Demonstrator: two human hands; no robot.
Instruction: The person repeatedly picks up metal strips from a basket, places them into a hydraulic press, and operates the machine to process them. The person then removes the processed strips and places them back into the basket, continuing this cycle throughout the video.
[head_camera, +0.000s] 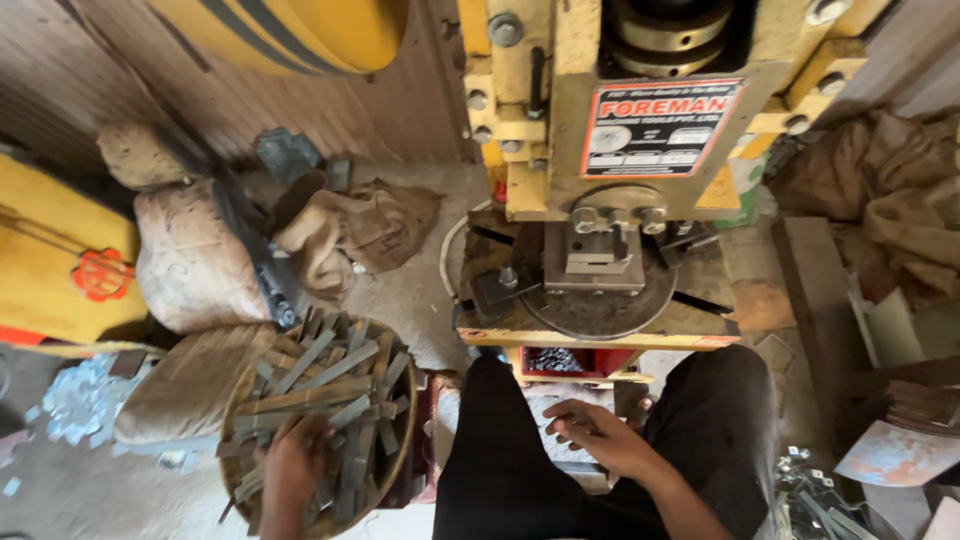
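Note:
My left hand (296, 458) reaches down into a round basket (238, 395) of flat grey metal strips (320, 385) at my left; its fingers lie among the strips, and I cannot tell if it grips one. My right hand (598, 432) rests between my knees, fingers loosely spread and holding nothing, just below the front of a yellow press machine (560, 120). The press's round die table (600, 305) with a grey tool block (594, 255) sits straight ahead. My legs in black trousers (500, 460) straddle the machine's base.
Stuffed burlap sacks (195, 260) and crumpled sacking (350, 230) lie left of the press. A red bin (565, 360) sits under the press table. A yellow machine part (60, 260) is far left, metal scraps (75, 400) on the floor, sacking and sheet offcuts (900, 450) at right.

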